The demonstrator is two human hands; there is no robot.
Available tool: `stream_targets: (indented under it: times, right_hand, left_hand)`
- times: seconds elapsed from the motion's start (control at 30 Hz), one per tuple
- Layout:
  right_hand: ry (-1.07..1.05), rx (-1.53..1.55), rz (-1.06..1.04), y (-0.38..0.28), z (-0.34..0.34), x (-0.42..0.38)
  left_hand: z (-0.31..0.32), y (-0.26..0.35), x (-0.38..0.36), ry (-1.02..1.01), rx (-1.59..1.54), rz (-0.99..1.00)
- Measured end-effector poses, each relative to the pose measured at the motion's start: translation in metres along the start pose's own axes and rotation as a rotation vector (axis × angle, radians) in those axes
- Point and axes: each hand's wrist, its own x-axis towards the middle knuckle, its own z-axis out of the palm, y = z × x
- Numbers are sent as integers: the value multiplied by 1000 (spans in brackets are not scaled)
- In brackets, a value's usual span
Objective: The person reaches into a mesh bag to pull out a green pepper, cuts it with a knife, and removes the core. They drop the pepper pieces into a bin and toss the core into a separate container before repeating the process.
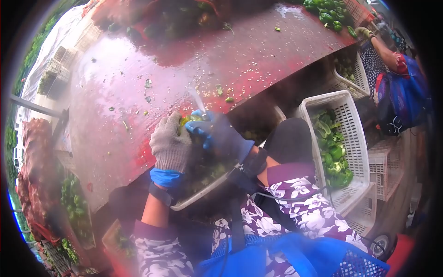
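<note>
My left hand, in a grey knit glove with a blue cuff, is closed around a green pepper, of which only a small part shows. Close beside it, my right hand wears a blue glove and grips a knife with its blade pointing up and away from me. Its fingers touch or nearly touch the pepper. Both hands are over a pale crate at the table's near edge; greenish pieces inside it look blurred. Seeds and green scraps lie on the wet red table beyond the hands.
A white crate of cut green peppers stands to my right. Whole peppers are piled at the far right of the table. Another person works there. Red mesh sacks stand at the left.
</note>
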Motion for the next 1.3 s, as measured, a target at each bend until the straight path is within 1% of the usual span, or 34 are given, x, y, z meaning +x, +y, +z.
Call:
stream_targets:
  times: [0.1,0.2,0.27,0.3,0.33,0.4,0.47,0.53,0.57,0.6,0.63,0.67,0.73,0.77,0.83,0.87,0.9,0.93,1.0,1.03,1.07,1.1,1.13,1.17,1.2,1.23,1.27,1.3]
  right_hand:
    - [-43,7,-54,-6,-9,-10]
    - [-114,8,-104,-14,-16,-16]
    - [-178,-41,-495,5,-20,-8]
    - [-200,11,-503,0,-18,-12]
    - [-223,64,-510,-6,-15,-15]
    - [-247,323,-141,-24,-15,-26]
    - [-321,297,-162,-22,-21,-22]
    - [-375,242,-184,-19,-28,-19]
    - [-395,199,-193,-18,-31,-18]
    - [-425,55,-344,-16,-32,-16]
    - [-434,-80,-499,-15,-34,-14]
    - [-440,-319,-795,-14,-34,-11]
    - [-468,-438,-1007,-10,-35,-9]
    - [-500,-314,-920,-6,-34,-11]
    - [-493,-196,-883,-5,-25,-23]
    - [-453,-199,-935,-6,-21,-30]
    - [-460,-93,-854,-10,-18,-34]
    - [-461,17,-776,-15,-15,-38]
    - [-547,429,-324,-27,-11,-35]
    - [-687,592,-182,-35,-17,-36]
    - [-624,295,-380,-31,-17,-32]
    - [-547,2,-567,-26,-16,-30]
    - [-508,-28,-552,-23,-15,-31]
    - [-470,-58,-536,-20,-14,-31]
    - [-433,-88,-518,-18,-13,-31]
    - [-421,-283,-744,-2,-19,-11]
    - [-387,-435,-927,15,-29,1]
    - [-322,-575,-1113,22,-32,6]
  left_hand:
    - [5,-3,2,103,-332,-61]
    - [2,-22,9,-256,-873,-402]
    - [0,-26,9,-323,-945,-426]
    - [0,-27,9,-355,-984,-437]
    - [-2,-27,8,-343,-1002,-403]
    - [-10,-25,7,-312,-1031,-338]
    - [-22,-18,5,-295,-1086,-345]
    - [-28,-16,3,-264,-973,-198]
    - [-30,-19,2,-237,-829,-55]
    - [-33,-21,1,-205,-680,85]
    - [-36,-26,1,-182,-597,190]
    - [-39,-30,1,-159,-512,294]
    - [-39,-34,-1,-175,-762,160]
    - [-37,-34,-5,-211,-1089,-89]
    - [-43,-28,-10,-196,-1459,-369]
    - [-50,-25,-13,-151,-1508,-392]
    - [-60,-20,-15,-106,-1555,-415]
    - [-74,-20,-19,-23,-1525,-460]
    - [-116,-32,-28,148,-1452,-555]
    - [-142,-38,-36,211,-1355,-536]
    - [-165,-50,-46,267,-1256,-517]
    - [-187,-66,-60,284,-1054,-451]
    - [-210,-76,-75,226,-664,-256]
    - [-232,-86,-88,247,-271,-75]
    - [-250,-113,-112,213,-176,-128]
    - [-268,-140,-135,175,-80,-177]
    - [-278,-192,-172,161,-467,-589]
    - [-289,-215,-199,-6,-235,-738]
